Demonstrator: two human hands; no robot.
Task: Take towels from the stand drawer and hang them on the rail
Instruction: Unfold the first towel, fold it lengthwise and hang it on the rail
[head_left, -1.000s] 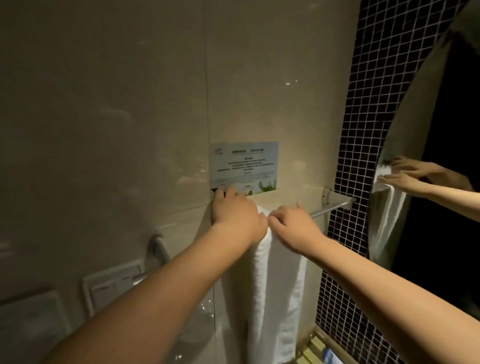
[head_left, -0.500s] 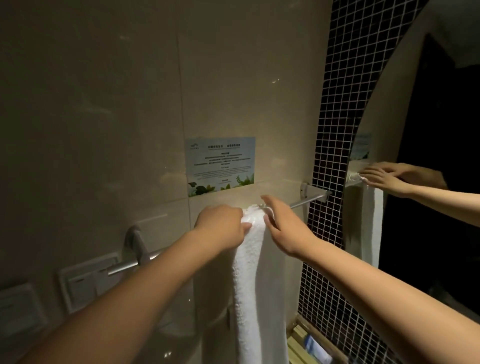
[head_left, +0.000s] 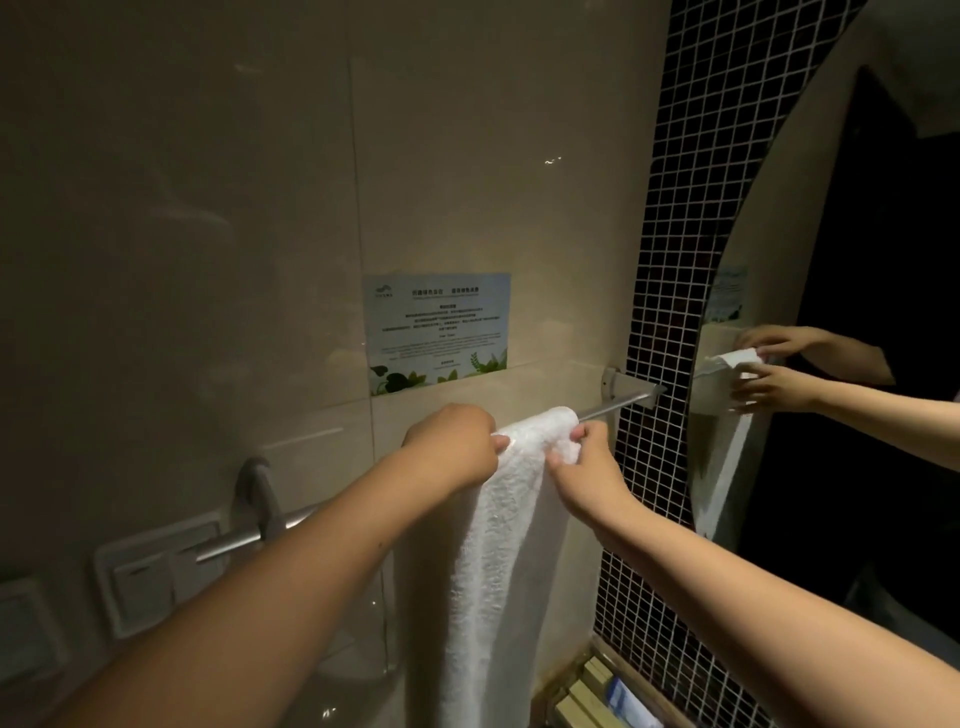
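Left of centre the metal rail (head_left: 244, 543) runs up-right, left hand (head_left: 452, 447) fingers curled on the white towel (head_left: 498, 545) draped over it mid-frame, right hand (head_left: 582, 467) pinching the towel's top fold, mirror (head_left: 831, 364) at right edge.

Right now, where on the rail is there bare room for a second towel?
Bare rail runs from the right hand to the right bracket, and from the left bracket to the forearm. The middle is crowded: both hands grip the towel.
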